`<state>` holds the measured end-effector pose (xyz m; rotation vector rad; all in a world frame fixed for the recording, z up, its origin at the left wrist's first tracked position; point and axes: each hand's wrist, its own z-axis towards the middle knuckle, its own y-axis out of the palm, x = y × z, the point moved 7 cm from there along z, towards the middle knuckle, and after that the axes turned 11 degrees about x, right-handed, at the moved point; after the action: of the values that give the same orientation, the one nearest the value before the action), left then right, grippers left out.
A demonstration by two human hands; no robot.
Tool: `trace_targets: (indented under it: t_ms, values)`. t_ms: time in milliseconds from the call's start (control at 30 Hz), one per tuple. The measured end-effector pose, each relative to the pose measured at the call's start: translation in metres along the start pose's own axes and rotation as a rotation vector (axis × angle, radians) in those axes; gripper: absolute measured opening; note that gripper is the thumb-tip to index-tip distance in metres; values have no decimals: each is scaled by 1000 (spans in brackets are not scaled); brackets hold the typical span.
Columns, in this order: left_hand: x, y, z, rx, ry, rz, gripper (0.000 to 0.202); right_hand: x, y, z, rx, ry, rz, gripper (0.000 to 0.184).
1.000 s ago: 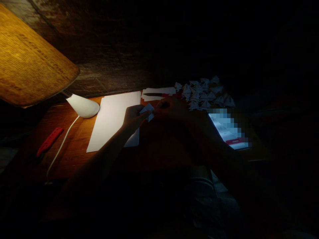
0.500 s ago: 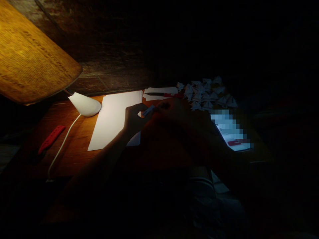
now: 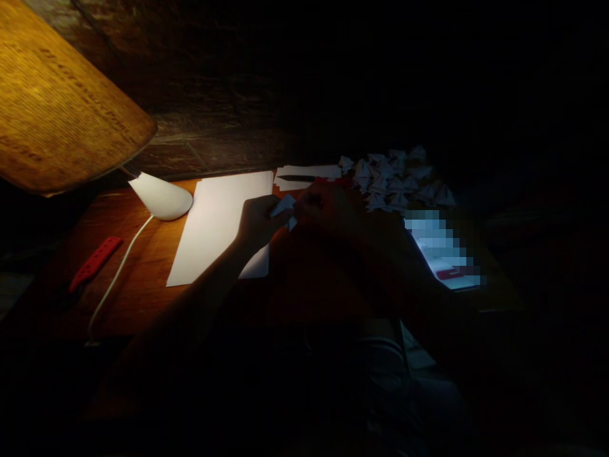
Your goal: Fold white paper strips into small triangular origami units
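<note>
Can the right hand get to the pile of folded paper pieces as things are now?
Probably yes: the pile of folded pieces lies close beside the right hand, nothing visible between, though that hand and the left hand hold a small paper.

Bare table (image 3: 143, 279) left of the white sheet (image 3: 214, 222); folded-paper heap (image 3: 399, 181) and phone (image 3: 445, 254) rightward.

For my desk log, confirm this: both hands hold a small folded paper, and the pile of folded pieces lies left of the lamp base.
One error. In the head view the left hand and right hand do hold the small folded paper, but the pile of folded pieces lies right of the lamp base, beyond the right hand.
</note>
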<state>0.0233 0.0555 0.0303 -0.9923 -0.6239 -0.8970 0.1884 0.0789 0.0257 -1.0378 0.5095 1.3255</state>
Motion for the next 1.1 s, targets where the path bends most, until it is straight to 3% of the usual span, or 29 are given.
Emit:
trace_targets:
  t_ms: [167, 367, 567, 800, 1100]
  values:
    - [-5, 3, 0, -25, -52, -86, 27, -7, -2, 0, -49, -94, -194, 19]
    - [-7, 7, -2, -30, -111, -168, 28, 1, -1, 3, -88, -59, -244, 11]
    - [-11, 4, -1, 23, -194, -266, 27, 18, -2, 6, -76, 78, -59, 20]
    - [-9, 4, 0, 1, -177, -254, 26, 20, 6, 2, -110, 179, 147, 38]
    - [-11, 4, -1, -7, -198, -259, 24, 11, 6, 1, -104, 122, 167, 12]
